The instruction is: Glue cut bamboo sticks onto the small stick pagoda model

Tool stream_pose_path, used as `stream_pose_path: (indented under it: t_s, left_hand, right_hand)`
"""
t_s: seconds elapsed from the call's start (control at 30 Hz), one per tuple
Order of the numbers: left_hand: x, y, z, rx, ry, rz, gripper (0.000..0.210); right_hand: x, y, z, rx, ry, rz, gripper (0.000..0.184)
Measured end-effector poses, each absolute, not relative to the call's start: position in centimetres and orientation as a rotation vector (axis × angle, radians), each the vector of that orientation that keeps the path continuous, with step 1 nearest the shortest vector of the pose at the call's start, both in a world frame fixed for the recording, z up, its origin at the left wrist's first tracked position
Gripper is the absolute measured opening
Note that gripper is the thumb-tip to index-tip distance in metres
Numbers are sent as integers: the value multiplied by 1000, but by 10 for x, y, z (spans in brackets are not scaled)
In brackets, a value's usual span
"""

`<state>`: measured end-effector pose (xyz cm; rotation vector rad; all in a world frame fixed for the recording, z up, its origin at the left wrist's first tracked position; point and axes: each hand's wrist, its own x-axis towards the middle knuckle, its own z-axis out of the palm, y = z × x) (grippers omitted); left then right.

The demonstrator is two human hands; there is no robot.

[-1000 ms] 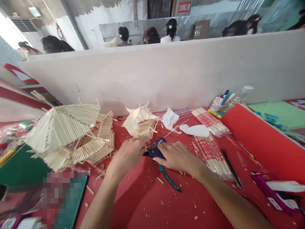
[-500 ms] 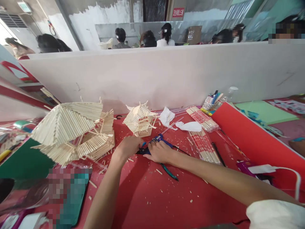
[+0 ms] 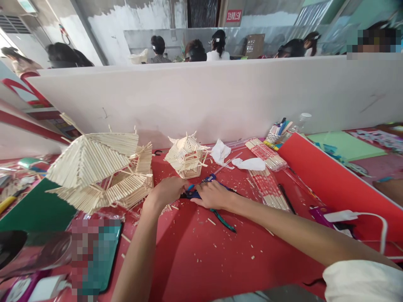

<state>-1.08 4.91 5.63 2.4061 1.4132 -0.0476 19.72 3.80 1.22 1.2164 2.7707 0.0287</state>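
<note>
A blue glue gun (image 3: 208, 179) lies low over the red table, with a clear glue stick (image 3: 227, 163) running out of its back. My right hand (image 3: 214, 194) is closed over it and covers much of its body. At the gun's front end is my left hand (image 3: 169, 191), its fingers bent together; what they hold is hidden. Teal-handled pliers (image 3: 224, 221) stick out below my right hand, their jaws out of sight. Just beyond my hands stands a small pavilion model of wooden sticks (image 3: 186, 156). A larger stick model with a sloping roof (image 3: 97, 161) is to the left.
Packs of wooden sticks (image 3: 267, 188) and crumpled white tissues (image 3: 220, 152) lie beyond my right hand. A red board (image 3: 311, 176) leans at the right. A teal phone (image 3: 102, 256) is at front left. Stick scraps litter the red table (image 3: 201, 251). A white partition (image 3: 201, 100) rises behind.
The view has shifted slightly. Both hands stay close together at the glue gun, and the right hand has moved a little up and left with it. The models stand as before.
</note>
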Motion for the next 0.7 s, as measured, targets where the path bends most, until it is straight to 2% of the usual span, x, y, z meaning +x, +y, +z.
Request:
stream_pose_path:
  t_s: [0.13,0.2,0.37,0.5,0.7]
  left_hand:
    - [-16,27,47,2455,1268,263,27]
    - [-18,14,36,2508,1202,410,35]
    - [-17,-7,0,2634,1162,792,31]
    - [-16,-12,-17,2657,1127,843,30]
    - [-20,-13,-27,2652,1077,864,27]
  right_hand:
    - [212,30,22,1301,2747,-62,58]
    - [217,25,28,1318,2745,-104,56]
    - [222,14,36,1306,2762,-144,58]
    - [223,8,34,1275,2747,-144,61]
    - [226,-2,37,1265,2726,-172,49]
